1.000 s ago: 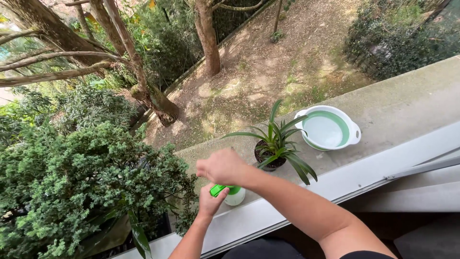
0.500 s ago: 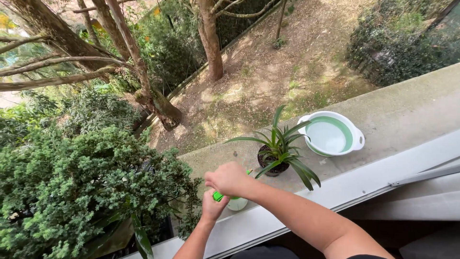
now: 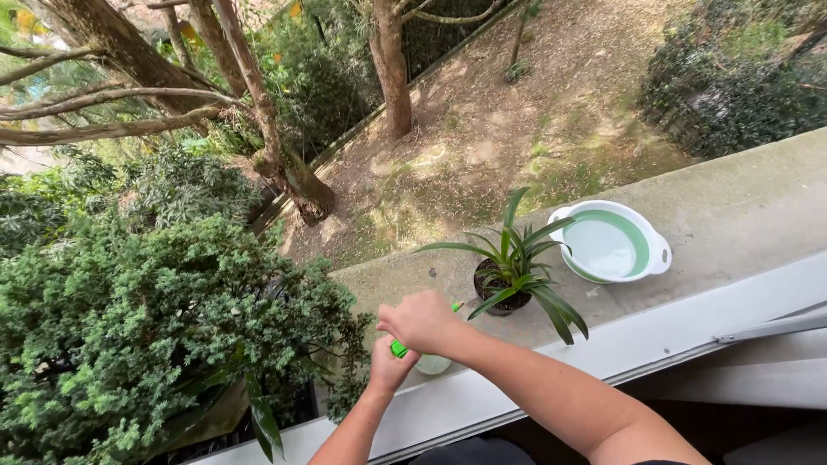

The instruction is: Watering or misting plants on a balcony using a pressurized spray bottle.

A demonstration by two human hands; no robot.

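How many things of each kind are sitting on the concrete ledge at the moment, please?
Spray bottle with a green top, under both hands: 1
Potted plant: 1
Green and white basin: 1
Total: 3

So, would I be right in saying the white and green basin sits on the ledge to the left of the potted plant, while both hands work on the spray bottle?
Not quite: in the head view the basin sits to the right of the potted plant, not the left. The rest holds: it is on the ledge, and the left hand and right hand are on the spray bottle.
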